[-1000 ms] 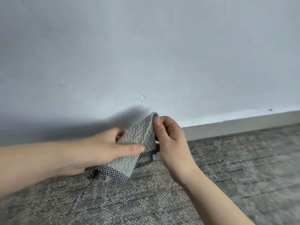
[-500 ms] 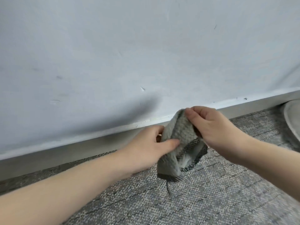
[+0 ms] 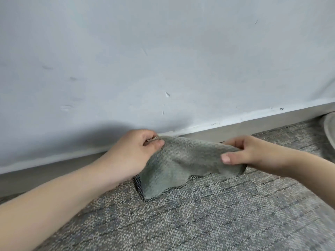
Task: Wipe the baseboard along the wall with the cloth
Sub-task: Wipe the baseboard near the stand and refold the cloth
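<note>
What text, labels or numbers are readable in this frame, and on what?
None. No legible text anywhere.
cloth: plain grey weave with a dark checked edge, no tag showing.
wall: only scuffs and chips.
baseboard: specks, no marking.
carpet: pattern only.

An office-like room, by its grey carpet tiles (image 3: 199, 223), scuffed pale wall (image 3: 163, 51) and plain baseboard (image 3: 253, 124)

Both forearms are bare to the frame edge (no sleeves), left hand (image 3: 134, 153) and right hand (image 3: 252, 153) ungloved.
</note>
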